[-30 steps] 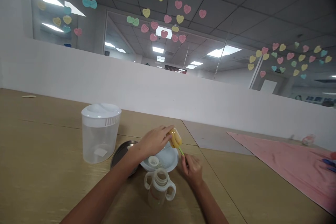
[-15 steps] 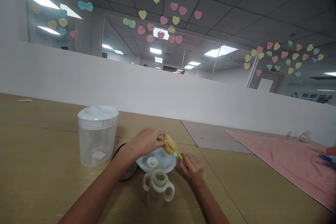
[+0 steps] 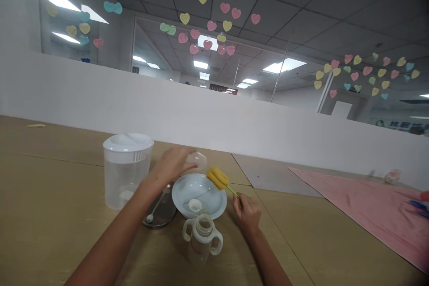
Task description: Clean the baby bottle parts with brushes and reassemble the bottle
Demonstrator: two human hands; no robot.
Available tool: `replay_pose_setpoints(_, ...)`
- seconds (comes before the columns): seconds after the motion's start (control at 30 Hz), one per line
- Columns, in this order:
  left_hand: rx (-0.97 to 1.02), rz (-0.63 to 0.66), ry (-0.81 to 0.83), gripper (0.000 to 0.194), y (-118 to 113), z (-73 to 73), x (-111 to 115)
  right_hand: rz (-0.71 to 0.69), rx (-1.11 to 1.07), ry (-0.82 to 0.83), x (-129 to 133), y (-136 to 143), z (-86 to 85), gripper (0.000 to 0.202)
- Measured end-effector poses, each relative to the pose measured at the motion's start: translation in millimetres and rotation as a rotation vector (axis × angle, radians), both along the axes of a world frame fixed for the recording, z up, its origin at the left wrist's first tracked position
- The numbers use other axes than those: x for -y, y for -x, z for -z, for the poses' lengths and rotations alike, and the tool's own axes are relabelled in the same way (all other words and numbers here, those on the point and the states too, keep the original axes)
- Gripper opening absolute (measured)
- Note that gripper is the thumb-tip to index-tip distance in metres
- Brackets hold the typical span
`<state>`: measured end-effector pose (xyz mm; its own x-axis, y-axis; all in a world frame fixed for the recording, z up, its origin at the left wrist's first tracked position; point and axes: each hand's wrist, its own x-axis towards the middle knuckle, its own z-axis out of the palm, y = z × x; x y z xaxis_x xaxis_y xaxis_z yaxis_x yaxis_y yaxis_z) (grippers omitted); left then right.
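Observation:
My left hand (image 3: 174, 163) is closed on a clear, dome-shaped bottle cap (image 3: 197, 159), slightly blurred, above the far rim of a pale blue bowl (image 3: 179, 184). Between the fingers of my right hand (image 3: 247, 212) is the green stem of a sponge brush (image 3: 218, 178); its yellow head hangs over the bowl's right side. A white ring collar (image 3: 195, 205) and a thin stick lie inside the bowl. In front of the bowl stands a clear baby bottle (image 3: 201, 243), upright, uncapped, with two white handles.
Left of the bowl, a round dark tray (image 3: 164, 214) carries a thin rod with a white end. A translucent lidded container (image 3: 127, 172) stands behind my left forearm. A pink cloth (image 3: 362, 205) covers the table's right side, with a small jar-like item (image 3: 393, 176) at its far edge.
The clear cap has come off the yellow sponge head, moving up and left in my left hand. The sponge is now uncovered. My right hand has barely moved.

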<state>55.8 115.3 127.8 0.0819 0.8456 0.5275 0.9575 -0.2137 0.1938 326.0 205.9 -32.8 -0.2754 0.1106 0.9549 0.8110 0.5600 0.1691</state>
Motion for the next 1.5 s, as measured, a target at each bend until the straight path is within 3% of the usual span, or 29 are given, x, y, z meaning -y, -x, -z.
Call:
replay_pose_setpoints(0.1, -0.095, -0.197, 0.079, 0.041, 26.8, -0.4, 0.1, 0.038, -0.011, 0.038, -4.2, -3.3, 4.1, 0.026)
replay_pose_setpoints(0.2, -0.149, -0.197, 0.344, 0.045, 43.0, 7.8, -4.0, 0.047, 0.013, 0.063, -4.8, -2.9, 5.6, 0.028)
replay_pose_setpoints(0.3, -0.208, -0.2, 0.549, 0.045, 44.0, 21.2, -13.5, 0.034, 0.036, 0.08, -4.0, -1.2, 5.6, 0.03)
replay_pose_setpoints(0.43, -0.248, -0.296, 0.516, 0.026, 34.3, 41.0, -29.7, 0.013, 0.046, 0.085, -4.5, -1.6, 5.7, 0.03)
replay_pose_setpoints(0.57, -0.267, -0.344, 0.465, 0.027, 30.8, 57.6, -44.0, 0.006, 0.043, 0.078, -6.7, -3.4, 7.0, 0.026)
replay_pose_setpoints(0.73, -0.273, -0.348, 0.516, 0.023, 34.6, 70.1, -50.5, -0.019, 0.057, 0.08, -7.0, -2.9, 6.9, 0.025)
replay_pose_setpoints(0.93, -0.263, -0.317, 0.593, 0.031, 36.6, 71.8, -49.1, -0.013, 0.06, 0.103, -6.7, -2.3, 6.9, 0.027)
replay_pose_setpoints(1.1, -0.256, -0.289, 0.609, 0.035, 32.8, 55.5, -45.1, -0.006, 0.064, 0.1, -7.1, -2.7, 7.7, 0.028)
replay_pose_setpoints(1.3, -0.2, -0.024, 0.518, 0.043, 7.7, 32.9, -29.5, -0.007, 0.081, 0.092, -4.9, -1.9, 5.3, 0.027)
replay_pose_setpoints(1.4, -0.188, 0.14, 0.62, 0.039, -13.8, 38.9, -28.4, -0.016, 0.069, 0.088, -2.6, -0.3, 2.8, 0.028)
replay_pose_setpoints(1.5, -0.228, 0.156, 0.658, 0.032, -35.7, 55.5, -30.9, -0.026, 0.056, 0.075, -0.6, 1.0, 0.7, 0.029)
